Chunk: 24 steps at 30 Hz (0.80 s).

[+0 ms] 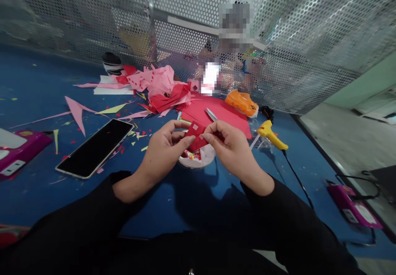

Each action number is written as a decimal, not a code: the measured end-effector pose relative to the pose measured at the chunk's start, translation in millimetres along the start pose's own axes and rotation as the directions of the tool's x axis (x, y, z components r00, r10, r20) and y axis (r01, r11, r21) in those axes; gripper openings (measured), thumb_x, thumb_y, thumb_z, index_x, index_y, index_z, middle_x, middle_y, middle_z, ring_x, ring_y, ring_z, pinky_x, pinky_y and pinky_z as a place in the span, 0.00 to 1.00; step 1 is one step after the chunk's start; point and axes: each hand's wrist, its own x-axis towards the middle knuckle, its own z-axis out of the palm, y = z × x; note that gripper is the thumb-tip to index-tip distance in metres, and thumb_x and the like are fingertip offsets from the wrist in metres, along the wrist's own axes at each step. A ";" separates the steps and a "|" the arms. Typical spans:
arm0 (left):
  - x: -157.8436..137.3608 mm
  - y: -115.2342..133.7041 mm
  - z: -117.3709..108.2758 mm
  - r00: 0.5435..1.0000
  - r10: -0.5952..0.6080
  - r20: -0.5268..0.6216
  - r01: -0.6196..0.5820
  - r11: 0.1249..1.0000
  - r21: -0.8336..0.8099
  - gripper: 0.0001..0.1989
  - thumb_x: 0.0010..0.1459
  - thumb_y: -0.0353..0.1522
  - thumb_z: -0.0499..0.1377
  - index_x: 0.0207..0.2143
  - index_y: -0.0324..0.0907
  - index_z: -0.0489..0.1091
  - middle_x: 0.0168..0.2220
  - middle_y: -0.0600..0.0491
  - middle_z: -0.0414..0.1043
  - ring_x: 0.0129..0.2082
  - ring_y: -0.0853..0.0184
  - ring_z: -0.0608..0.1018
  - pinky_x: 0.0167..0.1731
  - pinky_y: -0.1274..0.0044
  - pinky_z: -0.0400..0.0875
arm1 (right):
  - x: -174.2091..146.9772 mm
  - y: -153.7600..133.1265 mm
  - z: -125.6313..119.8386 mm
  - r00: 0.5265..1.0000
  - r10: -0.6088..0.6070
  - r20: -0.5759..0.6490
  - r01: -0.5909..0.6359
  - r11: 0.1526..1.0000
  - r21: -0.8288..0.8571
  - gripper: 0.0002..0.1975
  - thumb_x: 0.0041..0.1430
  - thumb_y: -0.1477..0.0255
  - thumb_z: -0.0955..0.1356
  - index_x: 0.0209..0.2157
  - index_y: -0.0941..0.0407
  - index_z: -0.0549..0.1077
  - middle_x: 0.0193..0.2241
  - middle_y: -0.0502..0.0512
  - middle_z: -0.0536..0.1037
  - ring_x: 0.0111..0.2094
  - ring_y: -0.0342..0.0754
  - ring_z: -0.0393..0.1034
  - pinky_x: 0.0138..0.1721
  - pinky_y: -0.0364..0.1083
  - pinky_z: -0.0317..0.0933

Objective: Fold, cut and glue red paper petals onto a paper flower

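Observation:
My left hand (168,143) pinches a small folded piece of red paper (194,133) between thumb and fingers. Small pink squares show on its face. At the paper's right edge, the thumb and forefinger of my right hand (230,145) are closed on it too, near one pink square. A pointed metal blade (211,114), like that of scissors, sticks out past my right hand; whether the hand holds it I cannot tell. Just below the paper is a white round bowl (199,162) with coloured paper scraps in it, partly hidden by my hands.
On the blue table (148,209) lie a phone (95,148), red sheets (229,112), crumpled pink paper (154,81) and scattered scraps. To the right are a yellow glue gun (272,135), an orange packet (241,102) and a purple power strip (354,207). A perforated metal panel (182,39) stands behind.

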 end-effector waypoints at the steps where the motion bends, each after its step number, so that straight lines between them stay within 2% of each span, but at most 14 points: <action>1: 0.1 -0.2 0.0 1.000 -0.015 0.014 0.016 1.000 -0.003 0.13 0.53 0.38 0.67 0.37 0.41 0.72 0.26 0.55 0.77 0.23 0.69 0.79 0.23 0.80 0.72 | -0.5 -0.3 0.8 1.000 -0.012 -0.006 0.012 1.000 -0.012 0.06 0.62 0.73 0.66 0.29 0.54 0.68 0.23 0.46 0.70 0.25 0.43 0.62 0.28 0.45 0.54; 5: -0.8 1.3 0.1 0.998 -0.057 0.024 0.057 0.998 -0.006 0.11 0.54 0.39 0.66 0.33 0.40 0.77 0.26 0.54 0.78 0.23 0.68 0.79 0.23 0.80 0.73 | -1.9 -0.8 4.6 0.997 -0.068 -0.045 0.065 0.996 -0.061 0.07 0.62 0.74 0.67 0.29 0.54 0.68 0.27 0.49 0.73 0.30 0.46 0.67 0.34 0.47 0.58; 9: -1.5 2.5 0.7 0.997 -0.073 0.029 0.074 0.997 -0.029 0.10 0.54 0.38 0.67 0.34 0.40 0.77 0.26 0.54 0.79 0.24 0.68 0.80 0.22 0.80 0.73 | -3.9 -0.1 10.4 0.983 -0.138 -0.122 0.128 0.988 -0.089 0.07 0.62 0.75 0.67 0.28 0.54 0.69 0.36 0.55 0.76 0.43 0.51 0.71 0.47 0.53 0.62; 11: -1.6 2.3 0.8 0.996 -0.075 0.039 0.076 0.996 -0.034 0.10 0.55 0.38 0.66 0.35 0.41 0.77 0.26 0.54 0.79 0.25 0.68 0.80 0.23 0.80 0.73 | -5.0 0.6 13.1 0.975 -0.152 -0.160 0.135 0.984 -0.112 0.07 0.62 0.74 0.67 0.28 0.53 0.70 0.39 0.56 0.77 0.47 0.53 0.71 0.50 0.56 0.62; 24: -1.5 1.7 0.0 0.997 -0.067 0.048 0.070 0.996 -0.048 0.09 0.55 0.36 0.67 0.34 0.39 0.77 0.26 0.55 0.79 0.25 0.71 0.80 0.23 0.83 0.72 | -6.6 0.0 18.2 0.966 -0.168 -0.196 0.132 0.974 -0.184 0.07 0.62 0.73 0.67 0.29 0.53 0.70 0.38 0.56 0.77 0.46 0.53 0.72 0.51 0.57 0.63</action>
